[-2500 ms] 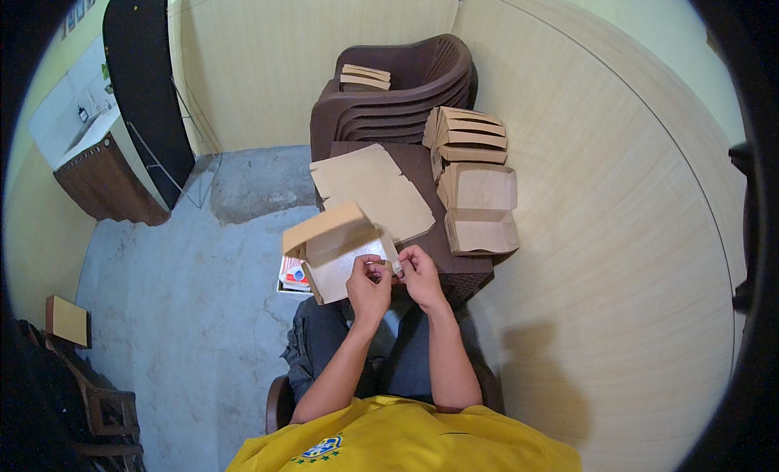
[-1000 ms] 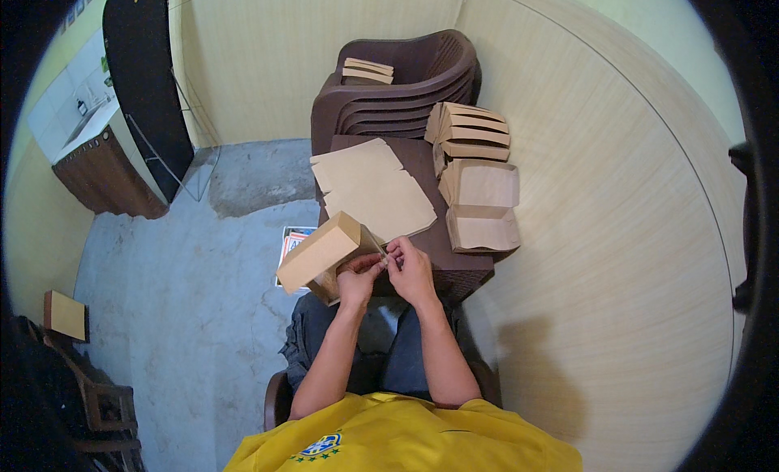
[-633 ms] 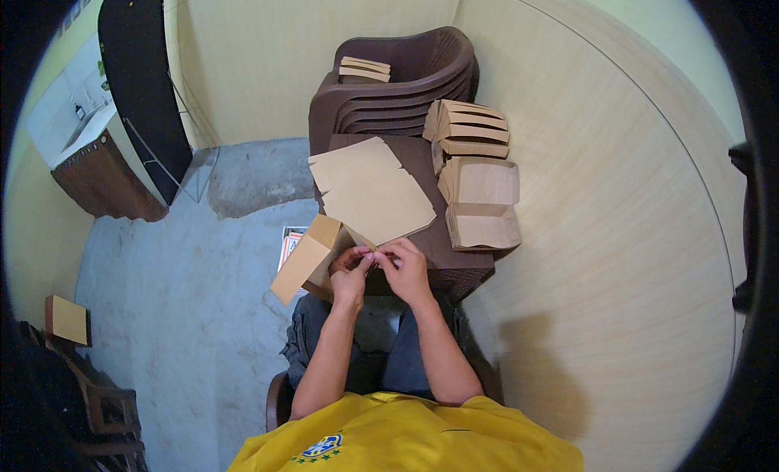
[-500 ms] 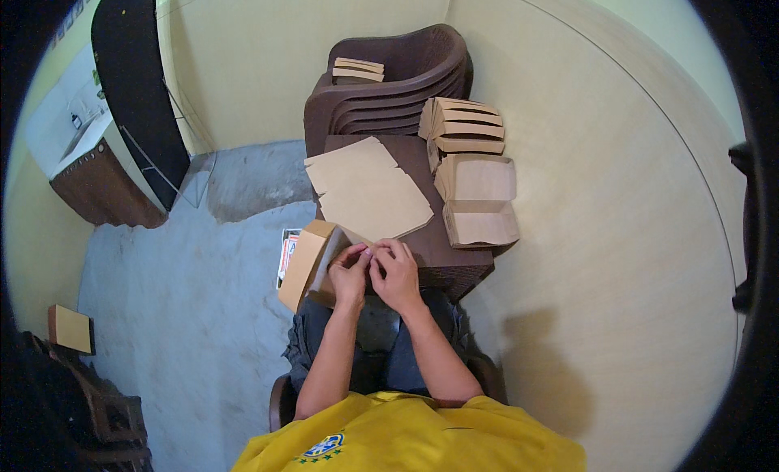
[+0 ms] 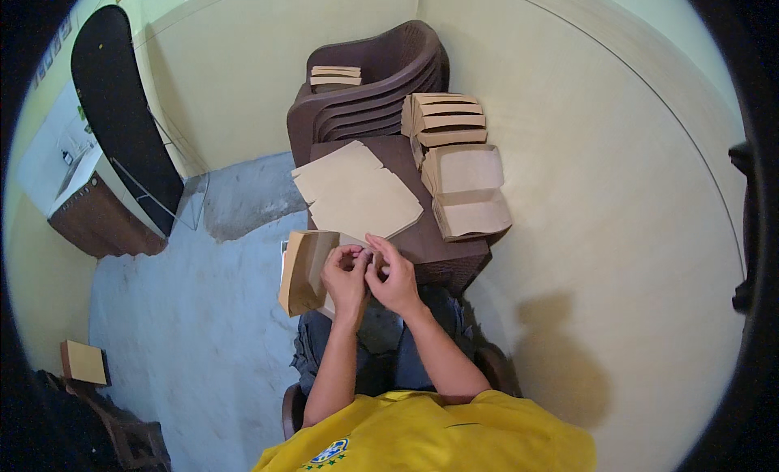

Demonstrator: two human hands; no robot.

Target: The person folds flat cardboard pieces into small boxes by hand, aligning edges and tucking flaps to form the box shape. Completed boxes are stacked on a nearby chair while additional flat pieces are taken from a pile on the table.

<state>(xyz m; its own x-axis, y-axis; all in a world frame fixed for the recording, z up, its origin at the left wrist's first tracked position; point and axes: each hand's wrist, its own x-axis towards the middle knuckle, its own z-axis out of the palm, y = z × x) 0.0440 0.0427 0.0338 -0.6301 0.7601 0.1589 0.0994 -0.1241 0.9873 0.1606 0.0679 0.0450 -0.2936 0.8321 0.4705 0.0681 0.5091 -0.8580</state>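
Observation:
A partly folded brown cardboard box (image 5: 302, 279) rests over my lap, its tall side standing up to the left of my hands. My left hand (image 5: 344, 275) is closed in a pinch at the box's right end, thumb and fingertips together. Right against it, my right hand (image 5: 393, 277) pinches the same end with curled fingers. The bit of card between the fingertips is mostly hidden by the hands. Just beyond them, a stack of flat cardboard blanks (image 5: 361, 192) lies on a dark brown woven table (image 5: 406, 243).
Open folded boxes (image 5: 469, 188) stand nested at the table's right side, with more boxes (image 5: 446, 119) behind them. Stacked brown chairs (image 5: 373, 90) hold further card pieces (image 5: 336, 76). A black board (image 5: 126, 115) leans at the left, and a carton (image 5: 83, 362) sits on the floor.
The view has shifted a little, so the surroundings sit differently. The box's tall side has tilted more upright, and my hands keep pinching at its right end with slightly altered fingers.

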